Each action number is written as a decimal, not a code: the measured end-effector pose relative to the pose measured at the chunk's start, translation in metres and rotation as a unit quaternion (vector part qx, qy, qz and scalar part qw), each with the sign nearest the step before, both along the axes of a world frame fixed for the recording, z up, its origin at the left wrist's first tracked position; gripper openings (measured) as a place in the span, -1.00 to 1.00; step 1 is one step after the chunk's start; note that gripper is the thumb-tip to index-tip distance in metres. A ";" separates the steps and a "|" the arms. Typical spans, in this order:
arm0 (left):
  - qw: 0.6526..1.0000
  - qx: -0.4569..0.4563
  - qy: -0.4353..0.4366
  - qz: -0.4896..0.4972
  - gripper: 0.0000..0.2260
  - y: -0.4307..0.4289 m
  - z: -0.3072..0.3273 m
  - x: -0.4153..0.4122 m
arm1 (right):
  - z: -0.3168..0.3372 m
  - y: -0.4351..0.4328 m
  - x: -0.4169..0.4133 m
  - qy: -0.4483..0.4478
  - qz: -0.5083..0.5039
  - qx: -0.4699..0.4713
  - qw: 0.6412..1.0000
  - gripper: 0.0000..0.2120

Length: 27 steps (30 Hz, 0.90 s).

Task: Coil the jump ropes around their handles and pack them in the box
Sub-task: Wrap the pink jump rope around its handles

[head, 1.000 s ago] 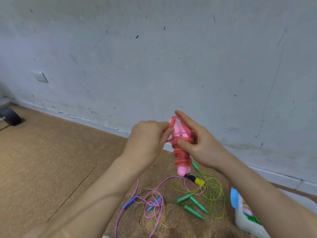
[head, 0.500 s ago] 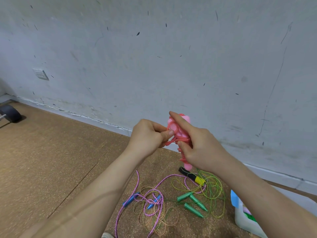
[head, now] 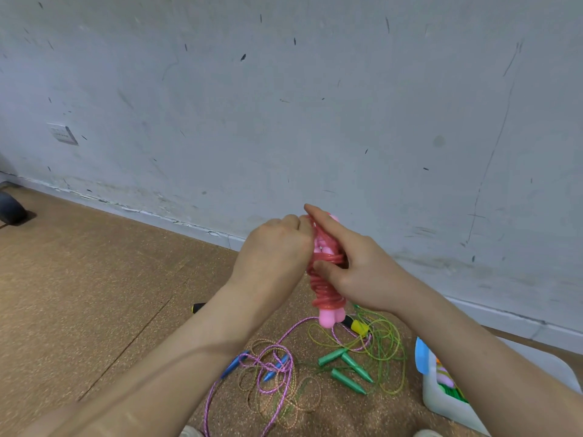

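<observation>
A pink jump rope (head: pixel 325 291), its red cord wound tightly round the two pink handles, is held upright in mid air in front of the wall. My right hand (head: pixel 356 269) grips the bundle, thumb on the coils and index finger along its top. My left hand (head: pixel 277 250) pinches the cord's last loop at the top of the handles. On the floor below lie loose ropes: a purple rope with blue handles (head: pixel 268 367) and a green rope with green handles (head: pixel 350 367). The white box (head: pixel 441 402) stands at the lower right, with rope bundles inside.
A yellow and black handle (head: pixel 358 325) lies among the green cord, and another black tip (head: pixel 198 307) shows behind my left forearm. The grey wall rises just past the ropes. A dark wheel (head: pixel 11 209) is at the far left. The floor is brown cork.
The bundle dipped and tilted away, then came back upright. My left hand moved in tight against the top of the handles, drawing the open red loop down onto them.
</observation>
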<state>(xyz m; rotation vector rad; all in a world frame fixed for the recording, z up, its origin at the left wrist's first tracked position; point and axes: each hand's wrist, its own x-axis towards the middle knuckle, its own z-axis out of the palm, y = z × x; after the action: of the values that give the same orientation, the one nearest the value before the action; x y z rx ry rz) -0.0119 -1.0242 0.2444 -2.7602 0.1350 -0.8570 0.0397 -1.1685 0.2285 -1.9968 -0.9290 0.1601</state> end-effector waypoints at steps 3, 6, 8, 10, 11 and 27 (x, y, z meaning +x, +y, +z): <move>0.995 -0.097 -0.005 -0.006 -0.82 -0.002 0.002 -0.001 | 0.000 0.002 -0.003 -0.004 0.002 -0.002 1.000 -0.26; 0.937 -0.348 0.019 -0.005 -0.89 0.003 0.010 -0.003 | -0.001 0.002 0.000 0.017 -0.008 0.025 1.000 -0.26; 0.903 -0.429 0.014 -0.028 -0.94 0.005 0.011 -0.005 | -0.001 0.000 0.003 0.038 -0.010 0.049 0.998 -0.25; 0.918 -0.395 0.016 -0.041 -0.95 0.003 0.008 -0.006 | 0.000 -0.002 0.002 0.036 -0.002 0.041 0.999 -0.25; 0.926 -0.375 0.011 -0.047 -0.93 0.003 0.004 -0.005 | 0.001 -0.002 0.001 0.026 0.003 0.025 0.999 -0.26; 0.525 -0.799 0.220 -0.192 -0.75 0.039 0.015 -0.002 | 0.024 -0.022 -0.001 0.291 0.203 0.126 0.926 -0.22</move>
<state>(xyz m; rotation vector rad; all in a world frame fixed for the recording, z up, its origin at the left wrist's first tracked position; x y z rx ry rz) -0.0135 -0.9855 0.2591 -4.8623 -0.0121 -0.0512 0.0391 -1.1905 0.2521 -1.3743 -0.8964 0.7808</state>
